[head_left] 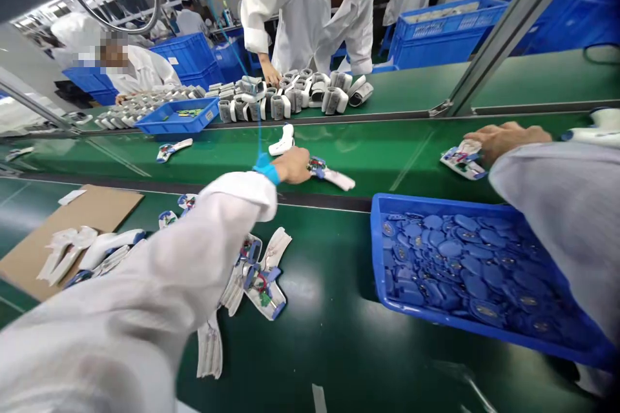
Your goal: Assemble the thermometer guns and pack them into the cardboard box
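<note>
My left hand (293, 165) reaches across to the green conveyor belt (387, 155) and grips one end of a white handle-shaped part with blue and red wiring (332, 175). A blue strap sits on that wrist. My right hand (506, 139) lies farther right on the belt, fingers curled over another open white part with wiring (462, 160). A closed white handle part (282, 141) lies just beyond my left hand.
A blue tray of blue round pieces (465, 271) sits near my right arm. Several open white shells (261, 271) and a cardboard sheet (72, 226) lie on the near table. Across the belt, people in white coats stand by rows of white parts (290, 97) and blue crates (438, 29).
</note>
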`<state>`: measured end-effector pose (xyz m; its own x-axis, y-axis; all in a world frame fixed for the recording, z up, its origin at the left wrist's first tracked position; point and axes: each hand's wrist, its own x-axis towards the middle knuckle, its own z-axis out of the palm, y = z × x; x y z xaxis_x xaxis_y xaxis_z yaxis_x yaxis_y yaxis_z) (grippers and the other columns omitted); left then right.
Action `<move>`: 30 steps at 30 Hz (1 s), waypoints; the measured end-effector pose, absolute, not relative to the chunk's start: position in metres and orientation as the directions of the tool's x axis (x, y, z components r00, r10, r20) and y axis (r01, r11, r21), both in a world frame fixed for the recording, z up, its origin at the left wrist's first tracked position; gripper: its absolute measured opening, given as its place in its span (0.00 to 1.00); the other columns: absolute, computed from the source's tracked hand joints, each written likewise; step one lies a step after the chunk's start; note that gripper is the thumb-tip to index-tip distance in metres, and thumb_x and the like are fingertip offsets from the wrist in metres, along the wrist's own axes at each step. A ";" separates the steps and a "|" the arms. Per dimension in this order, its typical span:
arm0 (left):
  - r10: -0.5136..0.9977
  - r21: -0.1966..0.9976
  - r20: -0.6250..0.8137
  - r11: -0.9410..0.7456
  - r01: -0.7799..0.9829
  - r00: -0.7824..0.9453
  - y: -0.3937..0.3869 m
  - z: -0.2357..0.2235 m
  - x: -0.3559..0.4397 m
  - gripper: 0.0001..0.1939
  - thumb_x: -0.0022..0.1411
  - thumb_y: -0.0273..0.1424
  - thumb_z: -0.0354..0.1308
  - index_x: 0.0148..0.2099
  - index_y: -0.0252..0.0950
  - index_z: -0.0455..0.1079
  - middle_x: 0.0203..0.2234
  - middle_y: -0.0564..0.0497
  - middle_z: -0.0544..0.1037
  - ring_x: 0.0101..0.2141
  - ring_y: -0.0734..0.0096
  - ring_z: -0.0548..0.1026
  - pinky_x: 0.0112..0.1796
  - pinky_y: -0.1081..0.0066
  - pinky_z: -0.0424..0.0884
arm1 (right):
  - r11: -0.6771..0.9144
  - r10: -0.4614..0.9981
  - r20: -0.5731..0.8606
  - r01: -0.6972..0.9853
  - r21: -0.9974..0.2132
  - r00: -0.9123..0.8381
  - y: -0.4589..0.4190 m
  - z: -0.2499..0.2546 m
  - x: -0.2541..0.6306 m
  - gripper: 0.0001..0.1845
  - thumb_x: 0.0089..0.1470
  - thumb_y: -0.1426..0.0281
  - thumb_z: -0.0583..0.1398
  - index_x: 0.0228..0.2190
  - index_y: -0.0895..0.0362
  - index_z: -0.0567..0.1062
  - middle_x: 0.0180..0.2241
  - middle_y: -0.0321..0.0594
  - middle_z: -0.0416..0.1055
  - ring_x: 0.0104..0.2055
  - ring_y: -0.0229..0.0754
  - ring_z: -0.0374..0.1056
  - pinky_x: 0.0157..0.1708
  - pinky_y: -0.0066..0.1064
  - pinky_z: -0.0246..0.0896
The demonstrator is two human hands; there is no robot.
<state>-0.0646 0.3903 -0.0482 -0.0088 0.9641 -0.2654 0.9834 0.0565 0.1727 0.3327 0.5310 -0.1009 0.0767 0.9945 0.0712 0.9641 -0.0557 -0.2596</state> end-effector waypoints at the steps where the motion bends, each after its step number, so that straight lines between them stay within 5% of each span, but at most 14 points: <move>1: 0.954 0.161 -0.296 0.005 0.987 0.044 0.376 -0.043 -0.077 0.14 0.64 0.29 0.65 0.48 0.22 0.75 0.44 0.38 0.79 0.51 0.55 0.78 0.53 0.66 0.70 | -0.062 0.997 0.028 0.970 -0.236 0.071 0.533 -0.099 0.332 0.23 0.68 0.69 0.54 0.30 0.70 0.83 0.51 0.64 0.75 0.64 0.59 0.62 0.42 0.52 0.49; 4: 0.877 0.175 -0.376 -0.252 0.952 0.301 0.322 -0.043 -0.099 0.18 0.63 0.27 0.65 0.55 0.30 0.73 0.46 0.40 0.81 0.49 0.54 0.79 0.52 0.65 0.72 | -0.041 0.994 -0.110 0.983 -0.178 0.022 0.527 -0.091 0.324 0.26 0.65 0.66 0.54 0.25 0.72 0.80 0.49 0.65 0.76 0.64 0.55 0.63 0.37 0.48 0.47; 7: 0.828 0.128 -0.260 -0.480 0.868 0.496 0.263 -0.074 -0.096 0.22 0.64 0.16 0.54 0.59 0.29 0.70 0.63 0.33 0.71 0.64 0.49 0.69 0.63 0.55 0.64 | -0.033 0.985 -0.175 0.985 -0.172 0.002 0.512 -0.081 0.308 0.27 0.60 0.63 0.59 0.19 0.73 0.73 0.46 0.72 0.75 0.57 0.54 0.70 0.35 0.43 0.48; 10: 0.897 0.117 -0.050 -0.432 0.894 0.440 0.209 -0.113 -0.082 0.26 0.71 0.25 0.51 0.68 0.24 0.59 0.71 0.30 0.56 0.72 0.47 0.53 0.69 0.47 0.53 | -0.031 0.976 -0.216 0.976 -0.217 -0.017 0.488 -0.064 0.286 0.22 0.53 0.63 0.62 0.22 0.73 0.71 0.38 0.72 0.76 0.45 0.52 0.76 0.34 0.42 0.51; 13: 0.928 0.219 -0.036 -0.355 0.909 0.372 0.170 -0.131 -0.078 0.34 0.74 0.36 0.53 0.74 0.27 0.49 0.73 0.33 0.52 0.74 0.49 0.49 0.71 0.45 0.49 | 0.022 0.973 -0.213 0.957 -0.289 -0.087 0.437 -0.042 0.263 0.30 0.51 0.58 0.62 0.41 0.77 0.72 0.31 0.54 0.78 0.35 0.42 0.76 0.34 0.41 0.53; 15: 0.961 0.326 0.016 -0.265 0.908 0.275 0.154 -0.124 -0.077 0.34 0.73 0.36 0.54 0.74 0.29 0.49 0.74 0.34 0.51 0.74 0.49 0.46 0.71 0.44 0.45 | 0.140 0.973 -0.129 0.935 -0.326 -0.191 0.381 -0.032 0.249 0.36 0.53 0.54 0.63 0.52 0.71 0.70 0.34 0.46 0.79 0.34 0.40 0.75 0.35 0.38 0.54; 17: 0.984 0.523 0.100 -0.180 0.833 0.150 0.142 -0.105 -0.069 0.36 0.73 0.38 0.56 0.74 0.31 0.49 0.74 0.34 0.50 0.74 0.50 0.48 0.71 0.46 0.48 | 0.383 0.919 0.036 0.864 -0.327 -0.393 0.311 -0.034 0.238 0.30 0.55 0.57 0.68 0.53 0.61 0.72 0.38 0.44 0.79 0.34 0.41 0.73 0.34 0.33 0.56; 20: 0.989 0.806 0.113 -0.149 0.573 0.098 0.125 -0.078 -0.042 0.37 0.65 0.42 0.66 0.70 0.39 0.57 0.67 0.40 0.66 0.65 0.53 0.66 0.63 0.57 0.65 | 0.498 0.850 0.049 0.768 -0.403 -0.525 0.207 -0.057 0.228 0.17 0.63 0.57 0.63 0.47 0.53 0.73 0.28 0.36 0.75 0.24 0.41 0.68 0.25 0.31 0.53; 22: 0.988 0.886 0.061 -0.121 0.449 0.144 0.113 -0.073 -0.018 0.26 0.62 0.40 0.70 0.59 0.39 0.69 0.49 0.48 0.80 0.49 0.61 0.78 0.51 0.65 0.72 | 0.473 0.842 0.033 0.706 -0.527 -0.539 0.157 -0.076 0.227 0.15 0.66 0.55 0.59 0.47 0.50 0.72 0.33 0.37 0.77 0.27 0.43 0.70 0.26 0.33 0.58; 24: 0.985 0.908 0.028 -0.097 0.408 0.171 0.103 -0.078 0.002 0.13 0.64 0.37 0.68 0.47 0.38 0.72 0.34 0.54 0.78 0.35 0.68 0.76 0.40 0.70 0.71 | 0.462 0.848 0.108 0.624 -0.630 -0.519 0.125 -0.088 0.229 0.16 0.67 0.55 0.57 0.51 0.48 0.72 0.45 0.39 0.78 0.41 0.47 0.75 0.38 0.38 0.68; 26: 0.982 0.899 0.037 -0.113 0.422 0.184 0.096 -0.087 0.015 0.07 0.67 0.34 0.64 0.42 0.38 0.70 0.30 0.55 0.76 0.32 0.71 0.72 0.36 0.71 0.66 | 0.478 0.861 0.227 0.568 -0.670 -0.456 0.109 -0.093 0.231 0.16 0.68 0.57 0.57 0.54 0.46 0.73 0.53 0.40 0.75 0.53 0.49 0.72 0.50 0.42 0.67; 30: 0.962 0.849 0.060 -0.190 0.492 0.268 0.087 -0.098 0.029 0.04 0.70 0.31 0.59 0.41 0.39 0.67 0.33 0.55 0.75 0.32 0.70 0.70 0.35 0.70 0.62 | 0.542 0.839 0.400 0.636 -0.550 -0.368 0.094 -0.084 0.231 0.11 0.69 0.60 0.57 0.42 0.48 0.79 0.42 0.37 0.78 0.43 0.44 0.73 0.41 0.39 0.62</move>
<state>0.0287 0.0869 -0.0976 0.2676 0.9617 0.0599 0.4925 -0.1900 0.8493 0.2315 0.0943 -0.0835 -0.3684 0.8390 0.4004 0.6356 0.5416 -0.5501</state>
